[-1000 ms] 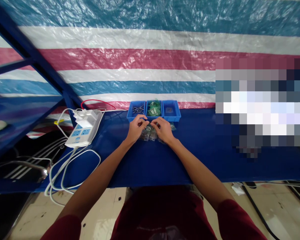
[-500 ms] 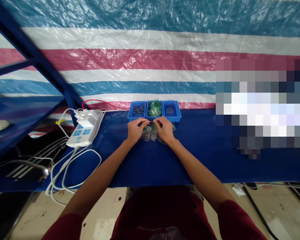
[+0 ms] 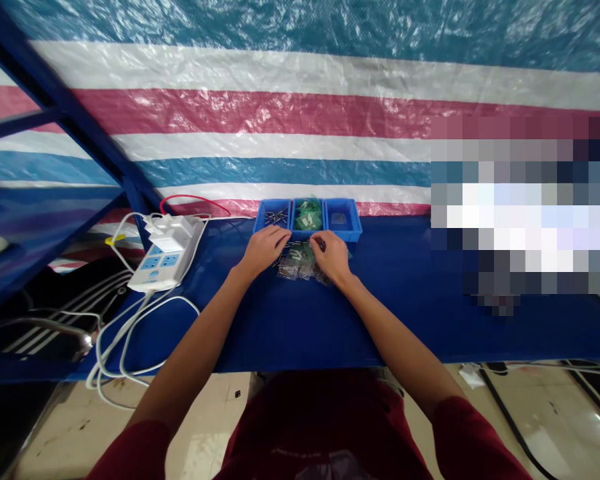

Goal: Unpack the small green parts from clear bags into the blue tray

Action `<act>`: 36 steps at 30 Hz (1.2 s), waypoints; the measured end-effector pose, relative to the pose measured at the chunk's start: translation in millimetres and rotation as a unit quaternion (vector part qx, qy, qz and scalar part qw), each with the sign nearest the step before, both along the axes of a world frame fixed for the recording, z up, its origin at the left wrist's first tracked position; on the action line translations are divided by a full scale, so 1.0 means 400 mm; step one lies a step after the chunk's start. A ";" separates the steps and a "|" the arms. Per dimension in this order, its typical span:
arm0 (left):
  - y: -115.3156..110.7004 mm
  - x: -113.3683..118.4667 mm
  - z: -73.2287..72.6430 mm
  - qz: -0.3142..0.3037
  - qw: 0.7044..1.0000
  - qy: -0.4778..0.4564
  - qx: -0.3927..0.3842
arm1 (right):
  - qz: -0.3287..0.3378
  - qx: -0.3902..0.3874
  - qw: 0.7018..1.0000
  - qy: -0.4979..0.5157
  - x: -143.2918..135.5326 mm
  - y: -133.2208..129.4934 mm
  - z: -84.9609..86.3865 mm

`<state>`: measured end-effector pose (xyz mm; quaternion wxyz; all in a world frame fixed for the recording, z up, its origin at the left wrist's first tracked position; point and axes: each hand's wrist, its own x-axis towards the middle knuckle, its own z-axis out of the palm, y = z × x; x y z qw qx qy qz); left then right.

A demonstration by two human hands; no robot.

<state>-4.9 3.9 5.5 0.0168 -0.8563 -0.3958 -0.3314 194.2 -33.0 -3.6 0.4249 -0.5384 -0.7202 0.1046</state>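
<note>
My left hand (image 3: 266,249) is at the front edge of the left blue bin (image 3: 257,223), fingers bent and pressed together; whatever they may hold is hidden. My right hand (image 3: 332,255) is in front of the middle blue bin (image 3: 307,235), thumb and forefinger closed in a pinch on something too small to name. Between and below the hands lies a pile of small clear plastic bags (image 3: 297,267), some with slim metal pieces. Loose slim metal pieces (image 3: 277,217) fill the left bin. Green bags (image 3: 309,217) are heaped in the middle one.
The right blue bin (image 3: 350,235) holds a small clear piece (image 3: 339,219). A white power strip (image 3: 163,270) with plugged-in adapters and looped white cables (image 3: 125,333) takes up the table's left side. Striped plastic sheeting (image 3: 280,113) hangs behind the blue table (image 3: 300,327). A pixelated area covers the right.
My hands have moved apart. The left went left and up to the left bin, away from the thin piece both hands held; the right stayed nearly in place. The view shifted slightly.
</note>
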 end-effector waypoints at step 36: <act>-0.060 0.053 -0.014 -0.030 0.991 -0.129 -0.029 | -0.094 -0.009 0.963 0.253 0.006 -0.014 0.040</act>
